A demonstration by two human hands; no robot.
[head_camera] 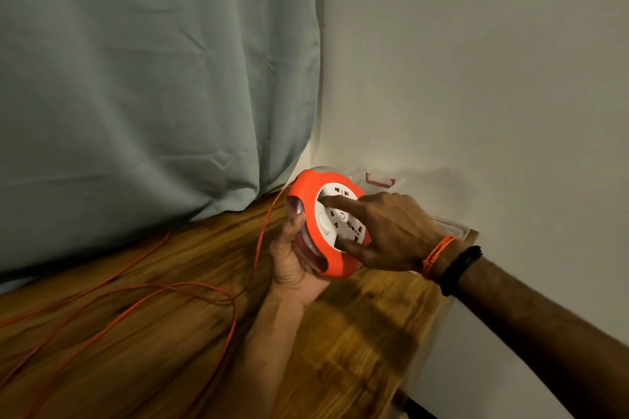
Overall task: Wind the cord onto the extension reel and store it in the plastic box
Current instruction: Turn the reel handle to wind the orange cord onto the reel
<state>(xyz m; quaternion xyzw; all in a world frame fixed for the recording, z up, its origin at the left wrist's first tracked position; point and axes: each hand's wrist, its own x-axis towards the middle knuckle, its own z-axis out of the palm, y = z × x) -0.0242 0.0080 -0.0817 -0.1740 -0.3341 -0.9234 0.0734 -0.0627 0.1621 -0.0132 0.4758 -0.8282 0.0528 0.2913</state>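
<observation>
The extension reel is orange with a round white socket face, held tilted above the wooden table. My left hand grips it from below and behind, thumb on its left rim. My right hand rests on the white face, index finger and thumb pressed against it. The orange cord leaves the reel's upper left and lies in loose loops across the table to the left. A clear plastic box with a red latch sits behind the reel against the wall, mostly hidden.
A grey-green curtain hangs down to the table at the left. A white wall closes the right side. The table's right edge runs along the wall.
</observation>
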